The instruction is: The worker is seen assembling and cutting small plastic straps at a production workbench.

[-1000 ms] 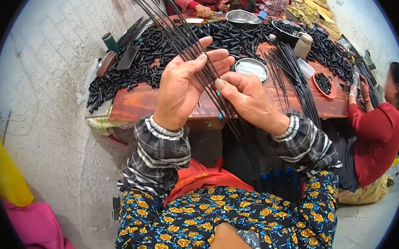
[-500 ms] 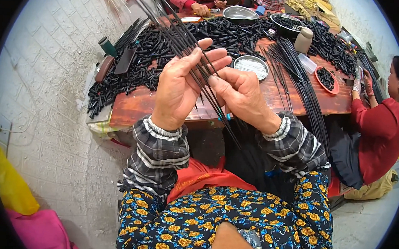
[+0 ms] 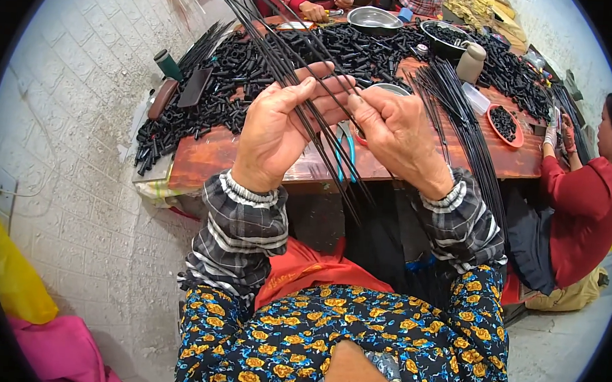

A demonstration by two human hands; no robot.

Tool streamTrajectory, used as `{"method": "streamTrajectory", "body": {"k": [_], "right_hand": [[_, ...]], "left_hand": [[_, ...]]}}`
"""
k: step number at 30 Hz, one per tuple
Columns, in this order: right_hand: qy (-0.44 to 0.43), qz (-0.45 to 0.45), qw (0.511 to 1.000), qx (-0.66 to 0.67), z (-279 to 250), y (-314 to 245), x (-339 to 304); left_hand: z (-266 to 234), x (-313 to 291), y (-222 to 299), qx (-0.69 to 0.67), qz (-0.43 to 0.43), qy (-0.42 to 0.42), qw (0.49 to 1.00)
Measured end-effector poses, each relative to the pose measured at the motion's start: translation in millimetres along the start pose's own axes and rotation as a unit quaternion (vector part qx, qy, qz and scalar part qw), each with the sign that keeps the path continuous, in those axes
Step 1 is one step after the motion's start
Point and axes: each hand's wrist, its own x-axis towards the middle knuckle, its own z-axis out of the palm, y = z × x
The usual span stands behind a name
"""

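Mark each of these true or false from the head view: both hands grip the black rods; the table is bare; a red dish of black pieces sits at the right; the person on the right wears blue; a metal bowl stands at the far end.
1. Both hands grip the rods. True: the left hand and the right hand hold the bundle between them.
2. The table is bare. False: heaps of short black tubes cover much of it.
3. A red dish of black pieces sits at the right. True.
4. The person on the right wears blue. False: the top is red.
5. A metal bowl stands at the far end. True.
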Motion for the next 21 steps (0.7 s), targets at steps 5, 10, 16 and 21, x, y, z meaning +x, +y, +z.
{"method": "streamTrajectory", "body": {"k": [5, 10, 16, 21], "right_hand": [[0.003, 0.021, 0.999, 0.05, 0, -4, 1], [-0.041, 0.088, 0.988, 0.119, 11, 2, -7], [-0.056, 0.19, 0.905, 0.376, 26, -4, -11], [-0.065, 0.222, 0.891, 0.39, 30, -6, -12]], "left_hand": [[1, -1, -3, -0.031, -0.005, -0.009, 0.999], [6, 0, -6, -0.04, 0.0, -0.019, 0.999], [7, -1, -5, 0.0, -0.011, -0.022, 1.0], [4, -3, -5, 0.007, -0.017, -0.02, 1.0]]}}
